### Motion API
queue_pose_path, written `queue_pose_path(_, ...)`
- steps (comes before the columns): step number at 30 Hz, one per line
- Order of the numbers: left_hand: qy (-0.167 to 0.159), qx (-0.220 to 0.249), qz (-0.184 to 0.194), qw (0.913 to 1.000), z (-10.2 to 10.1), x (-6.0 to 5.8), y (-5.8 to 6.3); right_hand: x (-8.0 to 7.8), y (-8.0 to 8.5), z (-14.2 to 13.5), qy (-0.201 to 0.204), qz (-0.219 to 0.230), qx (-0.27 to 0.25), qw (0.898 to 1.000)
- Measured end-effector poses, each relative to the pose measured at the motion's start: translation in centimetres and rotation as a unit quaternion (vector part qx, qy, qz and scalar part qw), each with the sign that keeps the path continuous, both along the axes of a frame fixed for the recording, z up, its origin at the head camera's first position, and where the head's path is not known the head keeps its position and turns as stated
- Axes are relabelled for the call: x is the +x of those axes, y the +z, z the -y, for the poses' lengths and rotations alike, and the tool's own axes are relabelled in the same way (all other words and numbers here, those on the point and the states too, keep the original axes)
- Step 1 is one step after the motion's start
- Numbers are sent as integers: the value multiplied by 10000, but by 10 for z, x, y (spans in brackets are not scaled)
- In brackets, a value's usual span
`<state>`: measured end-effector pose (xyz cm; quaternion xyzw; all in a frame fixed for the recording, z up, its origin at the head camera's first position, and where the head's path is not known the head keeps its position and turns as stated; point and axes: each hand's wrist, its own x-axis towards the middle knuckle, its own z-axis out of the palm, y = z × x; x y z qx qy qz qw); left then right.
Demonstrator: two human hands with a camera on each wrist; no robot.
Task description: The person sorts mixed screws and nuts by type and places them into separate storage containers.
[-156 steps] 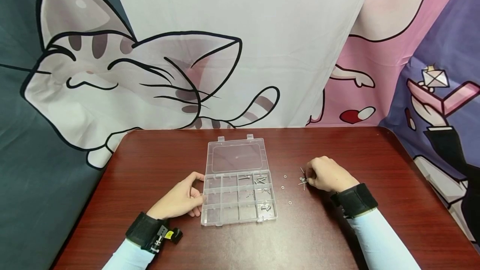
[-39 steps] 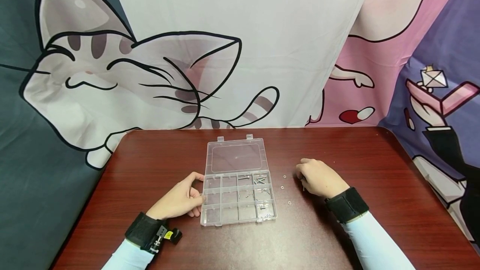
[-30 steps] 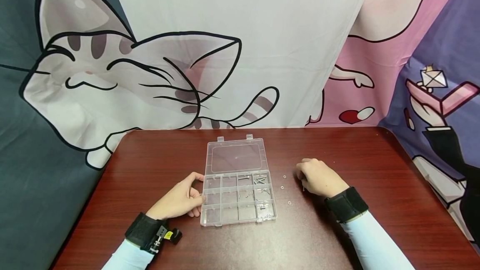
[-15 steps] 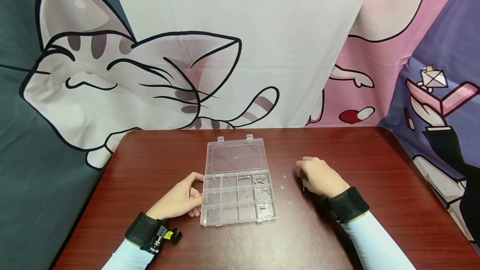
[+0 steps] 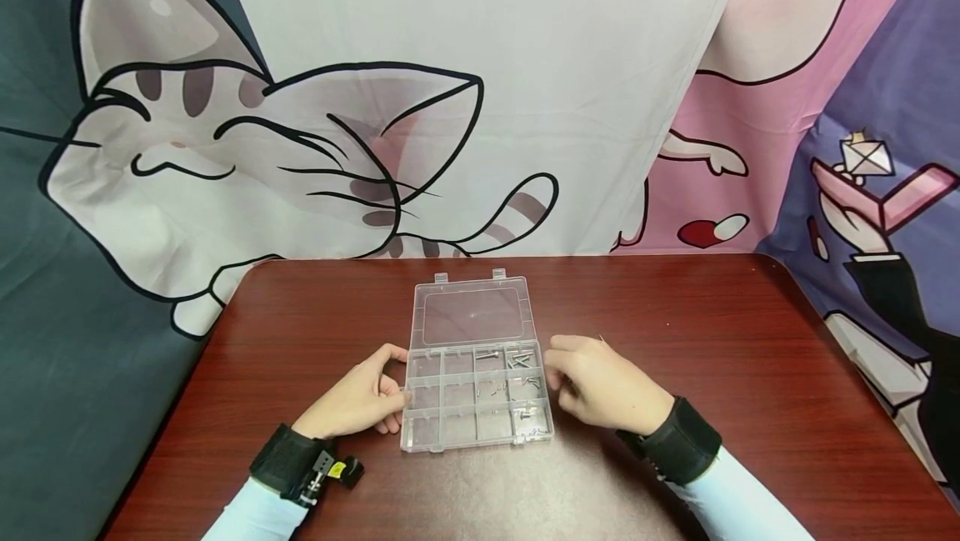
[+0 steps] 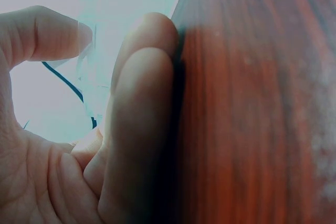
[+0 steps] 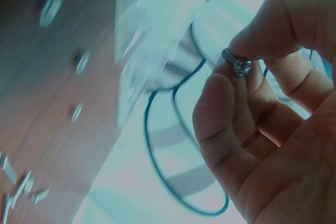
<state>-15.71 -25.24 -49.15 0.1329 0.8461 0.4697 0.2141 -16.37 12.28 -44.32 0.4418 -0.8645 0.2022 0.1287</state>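
A clear plastic compartment box (image 5: 477, 444) lies with its lid (image 5: 472, 312) folded back, away from me. Screws (image 5: 519, 359) and other small metal pieces sit in its middle and right compartments. My left hand (image 5: 348, 401) holds the box by its left edge; the left wrist view has thumb and curled fingers at the clear wall. Close to the right edge of the box, my right hand (image 5: 611, 387) pinches a screw (image 7: 241, 68) between thumb and forefinger, its head facing the wrist camera.
In the right wrist view, three small metal rings (image 7: 51, 9) and several loose screws (image 7: 21, 188) lie on the brown wooden table (image 5: 322, 299). The head view hides most of these behind my right hand. A printed cloth (image 5: 585, 66) hangs behind the table.
My right hand has moved left from the loose screws to beside the box, now covering the three rings in the head view. My left hand has stayed at the box edge.
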Motion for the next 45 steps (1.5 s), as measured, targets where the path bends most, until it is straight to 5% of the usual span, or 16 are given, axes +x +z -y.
queue_pose_path(11,9,-48,-7,10000,1,0,0,28,4,32,874,-245,-382,9951)
queue_pose_path(25,15,-52,-7,10000,0,0,1,36,5,38,906,-274,-218,9953)
queue_pose_path(34,0,33,18,10000,0,0,0,40,4,27,387,484,963,9934)
queue_pose_path(45,13,118,69,9999,-1,1,0,16,2,8,-359,502,997,9931)
